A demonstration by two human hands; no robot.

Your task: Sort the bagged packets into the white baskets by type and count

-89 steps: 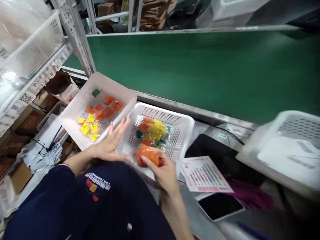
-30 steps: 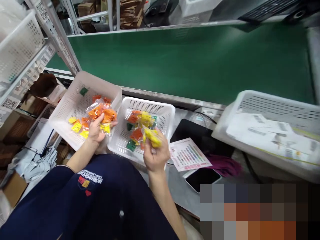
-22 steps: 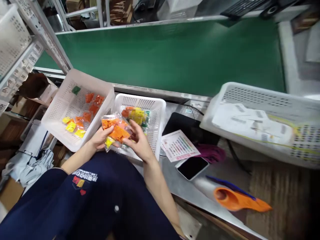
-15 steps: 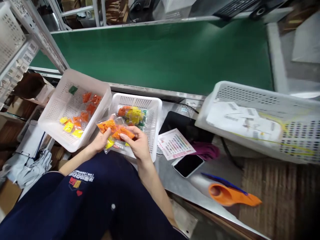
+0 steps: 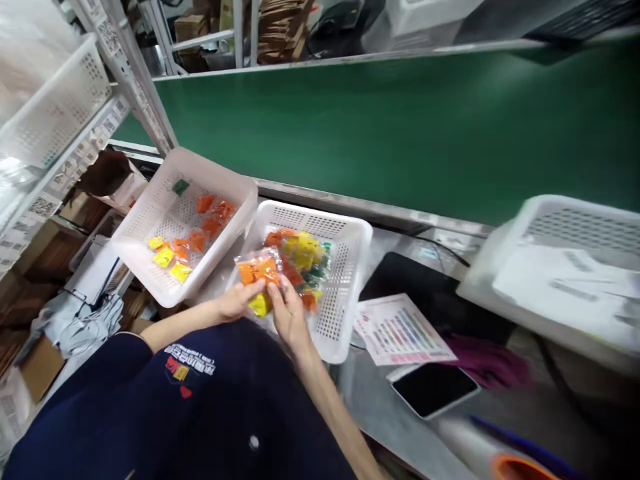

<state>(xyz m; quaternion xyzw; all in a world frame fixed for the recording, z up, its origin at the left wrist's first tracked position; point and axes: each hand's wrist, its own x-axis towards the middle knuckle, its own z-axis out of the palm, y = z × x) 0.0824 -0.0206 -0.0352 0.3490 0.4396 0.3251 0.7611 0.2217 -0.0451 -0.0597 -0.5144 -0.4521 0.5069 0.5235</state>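
Both of my hands meet in front of me, just over the near left edge of the smaller white basket. My left hand pinches orange packets in clear plastic, with dark printing on them. My right hand closes on the same orange packets from the other side. A yellow packet hangs below them by the fingers. Inside the smaller basket lie orange, yellow and green packets. The larger white basket to the left holds several orange and yellow packets and a green packet.
A green conveyor belt runs behind the baskets. To the right lie a printed colour sheet, a phone, a purple cloth and a white basket with labelled packages. A metal rack stands at left.
My hands have come closer together, and the orange packets, earlier spread between them, are now gathered into one bunch. The view has turned, so everything sits further right.
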